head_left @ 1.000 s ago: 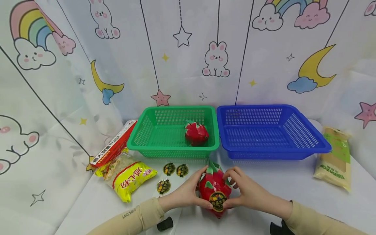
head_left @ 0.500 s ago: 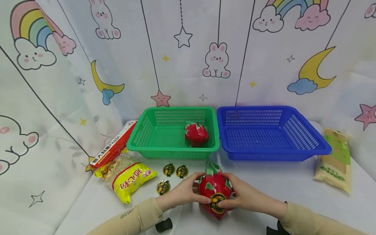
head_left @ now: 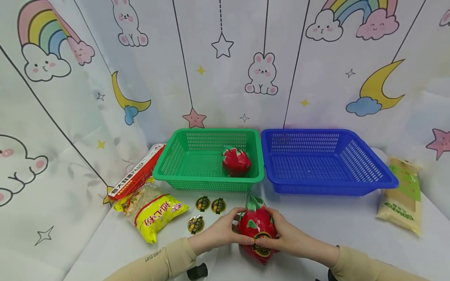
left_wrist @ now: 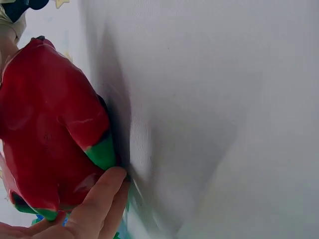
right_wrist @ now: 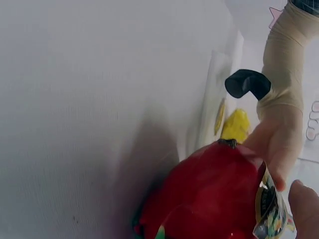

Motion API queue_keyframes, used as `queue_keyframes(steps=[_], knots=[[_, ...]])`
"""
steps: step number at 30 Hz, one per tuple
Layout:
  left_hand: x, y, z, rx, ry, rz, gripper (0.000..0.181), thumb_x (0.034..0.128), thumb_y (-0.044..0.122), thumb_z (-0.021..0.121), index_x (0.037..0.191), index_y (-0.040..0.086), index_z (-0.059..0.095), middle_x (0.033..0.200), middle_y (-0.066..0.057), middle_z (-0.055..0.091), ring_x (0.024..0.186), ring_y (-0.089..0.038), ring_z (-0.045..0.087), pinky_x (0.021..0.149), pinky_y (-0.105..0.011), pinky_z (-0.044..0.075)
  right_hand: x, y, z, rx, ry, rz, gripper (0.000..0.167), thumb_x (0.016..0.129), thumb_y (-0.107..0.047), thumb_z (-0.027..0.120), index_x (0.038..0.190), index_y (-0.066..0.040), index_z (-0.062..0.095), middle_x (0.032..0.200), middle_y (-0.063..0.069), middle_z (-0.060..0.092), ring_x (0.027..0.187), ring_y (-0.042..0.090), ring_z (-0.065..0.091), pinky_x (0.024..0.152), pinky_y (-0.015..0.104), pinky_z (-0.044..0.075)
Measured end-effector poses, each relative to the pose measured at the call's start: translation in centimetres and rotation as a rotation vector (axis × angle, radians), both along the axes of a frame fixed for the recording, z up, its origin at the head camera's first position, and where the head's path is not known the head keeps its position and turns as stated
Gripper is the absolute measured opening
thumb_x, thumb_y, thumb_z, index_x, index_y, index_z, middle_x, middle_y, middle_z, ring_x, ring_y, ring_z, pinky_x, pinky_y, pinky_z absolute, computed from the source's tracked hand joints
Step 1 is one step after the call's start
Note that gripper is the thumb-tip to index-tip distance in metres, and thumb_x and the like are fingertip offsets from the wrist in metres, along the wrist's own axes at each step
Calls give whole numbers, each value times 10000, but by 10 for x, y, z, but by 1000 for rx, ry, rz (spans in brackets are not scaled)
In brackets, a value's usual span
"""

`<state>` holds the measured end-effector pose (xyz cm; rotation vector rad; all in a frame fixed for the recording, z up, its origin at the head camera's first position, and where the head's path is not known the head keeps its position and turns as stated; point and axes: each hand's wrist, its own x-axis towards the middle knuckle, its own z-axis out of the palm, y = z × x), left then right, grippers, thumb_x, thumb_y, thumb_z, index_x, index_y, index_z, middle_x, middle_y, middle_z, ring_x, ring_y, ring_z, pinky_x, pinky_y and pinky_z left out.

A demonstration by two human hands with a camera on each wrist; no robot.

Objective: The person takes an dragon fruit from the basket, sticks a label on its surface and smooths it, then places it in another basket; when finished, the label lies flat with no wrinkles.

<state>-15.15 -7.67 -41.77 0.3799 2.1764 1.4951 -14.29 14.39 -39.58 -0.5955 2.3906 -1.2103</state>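
Observation:
A red dragon fruit point(head_left: 258, 222) with green-tipped scales rests on the table, between the person's two hands. The left hand point(head_left: 228, 231) grips its left side, thumb at the front. From the right, the right hand point(head_left: 291, 239) curls round it. Both thumbs touch a round black-and-gold sticker point(head_left: 261, 246) on the fruit's front. In the right wrist view, part of the sticker's edge point(right_wrist: 260, 226) stands off the skin. The left wrist view shows left fingers point(left_wrist: 102, 204) against the fruit's scales. A second dragon fruit point(head_left: 236, 160) lies in the green basket point(head_left: 209, 180).
Right of the green basket stands a blue basket point(head_left: 330, 187). Several round stickers point(head_left: 195, 224) lie on a sheet left of the hands. Beyond them are a yellow pasta bag point(head_left: 154, 214) and a red pasta box point(head_left: 135, 173). A beige-and-green packet point(head_left: 400, 195) lies far right.
The right thumb has moved left across the sticker until it meets the left thumb. The right fingers have straightened along the fruit's side. The dragon fruit stays in place.

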Motion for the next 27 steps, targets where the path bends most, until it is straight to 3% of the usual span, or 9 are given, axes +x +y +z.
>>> queue_keyframes(steps=[5, 17, 21, 27], knots=[[2, 1, 1, 31, -22, 3, 779, 715, 140, 794, 1365, 121, 366, 1173, -100, 520, 951, -204, 609, 754, -349, 528, 5, -4, -2, 35, 72, -5, 981, 737, -371, 758, 1439, -7, 176, 1282, 272, 374, 1101, 353, 491, 818, 484, 509], [8, 11, -2, 22, 29, 5, 735, 671, 79, 817, 1268, 99, 389, 1078, -83, 548, 849, -161, 627, 731, -293, 519, 10, -7, 3, 100, 32, -75, 970, 630, -364, 834, 1395, -81, 309, 1144, 202, 453, 989, 288, 521, 712, 463, 535], [11, 12, -1, 37, 10, 8, 659, 693, 85, 804, 1211, 86, 395, 1038, -81, 537, 822, -175, 640, 716, -295, 520, 11, -1, 3, 96, 34, -34, 933, 625, -340, 840, 1367, -88, 333, 1142, 189, 452, 987, 285, 521, 698, 455, 539], [17, 13, 2, 67, -17, 39, 503, 706, 77, 792, 1050, 62, 425, 962, -73, 499, 801, -202, 644, 675, -273, 499, 16, 5, 4, 81, 103, 65, 882, 596, -355, 846, 1317, -166, 374, 1205, 164, 394, 1034, 291, 499, 692, 410, 541]])
